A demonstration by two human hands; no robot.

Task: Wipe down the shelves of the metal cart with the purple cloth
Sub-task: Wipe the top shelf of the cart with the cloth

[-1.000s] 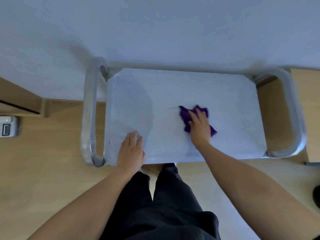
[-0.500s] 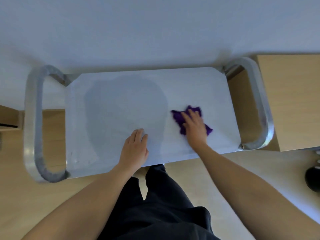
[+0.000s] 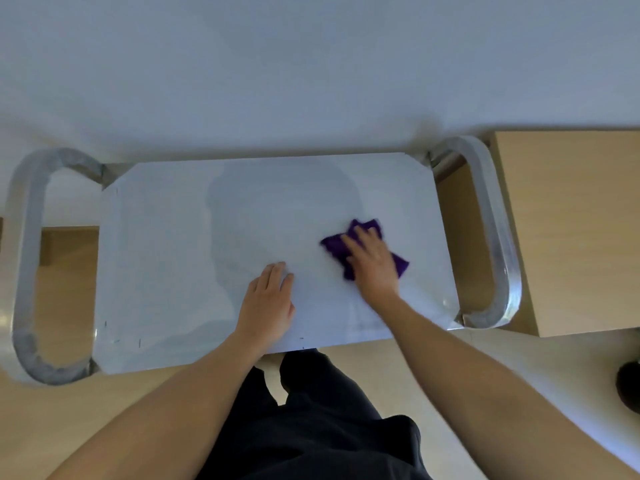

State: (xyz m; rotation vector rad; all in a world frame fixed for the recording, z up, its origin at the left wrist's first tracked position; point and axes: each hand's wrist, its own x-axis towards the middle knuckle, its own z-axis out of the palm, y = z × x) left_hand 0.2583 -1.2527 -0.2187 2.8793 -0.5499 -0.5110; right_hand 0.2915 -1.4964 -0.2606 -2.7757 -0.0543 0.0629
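Note:
The metal cart's top shelf (image 3: 166, 258) fills the middle of the head view, a pale flat sheet with curved tube handles at both ends. A crumpled purple cloth (image 3: 334, 245) lies on the right half of the shelf. My right hand (image 3: 372, 263) presses flat on the cloth with straight fingers, covering its middle. My left hand (image 3: 268, 304) rests flat on the shelf near its front edge, just left of the cloth and apart from it. The lower shelves are hidden under the top one.
A light wooden cabinet (image 3: 568, 233) stands close against the cart's right handle (image 3: 498, 244). The left handle (image 3: 27, 265) juts over wooden floor. A white wall runs behind the cart. My dark trousers are at the front edge; a dark object (image 3: 628, 389) sits at far right.
My view has swung so the cart sits further right and its left handle shows fully. My right hand with the cloth has slid rightward across the shelf; my left hand shifted right along the front.

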